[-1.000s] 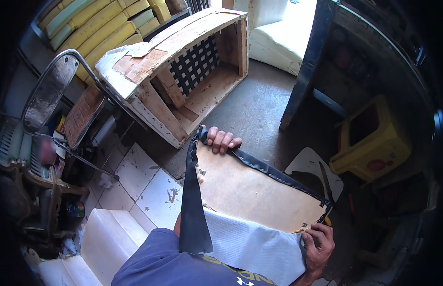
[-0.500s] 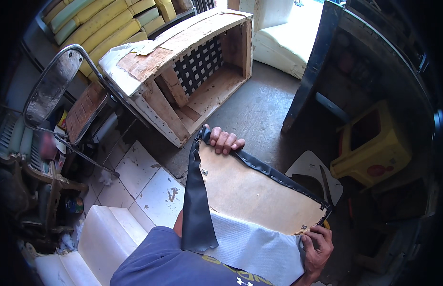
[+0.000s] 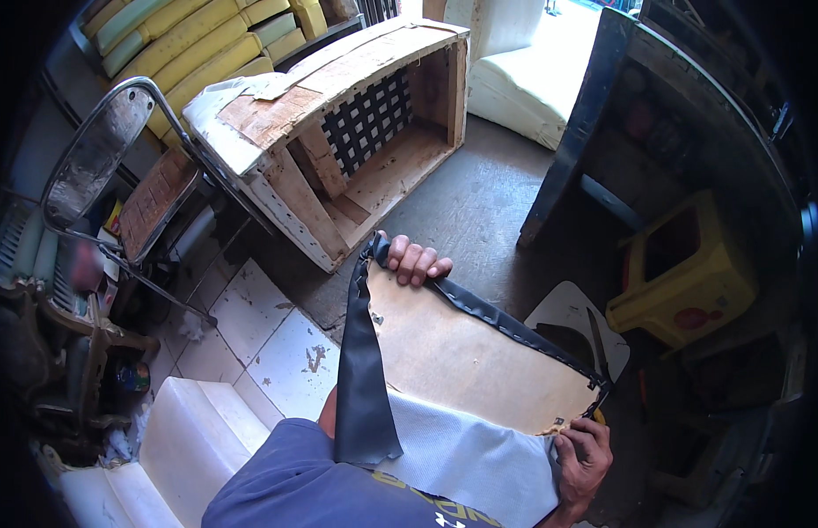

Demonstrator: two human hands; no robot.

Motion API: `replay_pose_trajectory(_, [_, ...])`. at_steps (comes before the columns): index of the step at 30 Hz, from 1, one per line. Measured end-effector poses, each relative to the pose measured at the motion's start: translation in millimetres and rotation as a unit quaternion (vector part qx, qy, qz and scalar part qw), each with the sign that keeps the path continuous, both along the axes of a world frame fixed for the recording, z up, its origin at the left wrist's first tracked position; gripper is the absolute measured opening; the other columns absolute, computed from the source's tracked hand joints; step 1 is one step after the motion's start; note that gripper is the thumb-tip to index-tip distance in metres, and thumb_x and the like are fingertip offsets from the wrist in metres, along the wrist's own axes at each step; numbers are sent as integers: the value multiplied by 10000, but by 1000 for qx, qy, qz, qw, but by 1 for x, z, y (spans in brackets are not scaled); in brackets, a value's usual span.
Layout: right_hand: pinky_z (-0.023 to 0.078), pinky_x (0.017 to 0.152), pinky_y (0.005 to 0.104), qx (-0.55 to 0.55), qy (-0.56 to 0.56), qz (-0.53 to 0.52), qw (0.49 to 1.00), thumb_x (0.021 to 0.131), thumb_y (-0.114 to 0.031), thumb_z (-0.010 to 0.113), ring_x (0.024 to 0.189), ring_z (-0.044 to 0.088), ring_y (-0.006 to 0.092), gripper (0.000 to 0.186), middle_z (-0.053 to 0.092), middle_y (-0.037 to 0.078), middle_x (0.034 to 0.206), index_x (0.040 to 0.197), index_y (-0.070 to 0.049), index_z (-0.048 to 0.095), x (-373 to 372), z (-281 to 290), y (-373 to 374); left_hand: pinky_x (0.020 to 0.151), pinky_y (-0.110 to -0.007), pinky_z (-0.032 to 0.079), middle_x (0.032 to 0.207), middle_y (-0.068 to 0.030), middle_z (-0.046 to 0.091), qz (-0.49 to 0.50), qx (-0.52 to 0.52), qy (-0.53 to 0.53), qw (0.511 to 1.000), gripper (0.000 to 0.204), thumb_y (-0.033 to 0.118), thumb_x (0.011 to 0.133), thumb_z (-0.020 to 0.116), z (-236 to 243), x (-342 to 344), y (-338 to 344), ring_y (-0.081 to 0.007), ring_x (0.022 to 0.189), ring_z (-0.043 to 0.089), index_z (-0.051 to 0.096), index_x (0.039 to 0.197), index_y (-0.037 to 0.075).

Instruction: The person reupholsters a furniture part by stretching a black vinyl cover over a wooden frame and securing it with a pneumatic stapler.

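Note:
A tan upholstery panel [image 3: 470, 352] is tilted up in front of my body, its bare board side showing. Black vinyl [image 3: 523, 327] is folded over the far edge and fastened with a row of staples. Down the left side hangs a loose black vinyl flap [image 3: 363, 387], and a pale grey cloth side [image 3: 462, 449] spreads over the lower edge towards my shirt. My left hand [image 3: 415, 260] is closed over the far edge near the upper left corner, fingers on the board. At the lower right corner my right hand [image 3: 585, 458] pinches the edge; a bit of yellow shows behind it.
Beyond the panel lies a wooden seat frame [image 3: 382, 180] with black webbing. A metal-framed chair [image 3: 132, 176] and white foam blocks [image 3: 193, 440] are on the left. To the right are a yellow plastic stool [image 3: 682, 264] and a white board [image 3: 563, 304] with a dark blade-like tool.

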State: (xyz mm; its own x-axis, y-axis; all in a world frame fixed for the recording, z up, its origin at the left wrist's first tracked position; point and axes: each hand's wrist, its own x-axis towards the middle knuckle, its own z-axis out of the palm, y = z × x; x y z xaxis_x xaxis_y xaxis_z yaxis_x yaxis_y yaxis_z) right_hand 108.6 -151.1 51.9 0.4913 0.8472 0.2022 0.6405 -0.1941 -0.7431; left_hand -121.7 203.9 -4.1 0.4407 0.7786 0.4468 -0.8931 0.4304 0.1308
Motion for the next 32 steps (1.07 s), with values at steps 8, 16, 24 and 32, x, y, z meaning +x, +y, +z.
replay_pose_trajectory(8, [549,882,393,6,0,-1,1000,750,-51,884,993,672,287,208,736,119,1030,938,-18,799,0,-3,-1,796,-339,430,513,18,449,-2,-6,1,1000,647,424,1154,194,1,0,-1,-163,588,459,551,662,202])
replay_pose_trajectory(16, [551,879,395,16,2,-2,1000,749,-45,881,977,674,281,204,737,111,1021,936,-27,802,1,-4,-2,797,-343,432,524,20,468,-2,-2,-1,1000,646,431,1155,194,-4,0,0,-163,594,470,565,681,197])
replay_pose_trajectory(24, [552,881,398,13,13,-13,1000,745,-31,875,987,679,286,197,741,119,1018,930,-20,805,-2,-2,-1,829,-355,445,567,23,503,-5,37,-33,999,640,428,1159,163,-12,4,5,-161,639,507,575,725,198])
replay_pose_trajectory(32, [553,876,400,10,21,-21,1000,739,-27,876,986,681,294,200,745,131,1013,927,-18,807,-2,-1,-3,844,-355,445,561,28,497,0,19,5,1000,603,427,1150,204,-10,-1,3,-158,637,498,563,728,187])
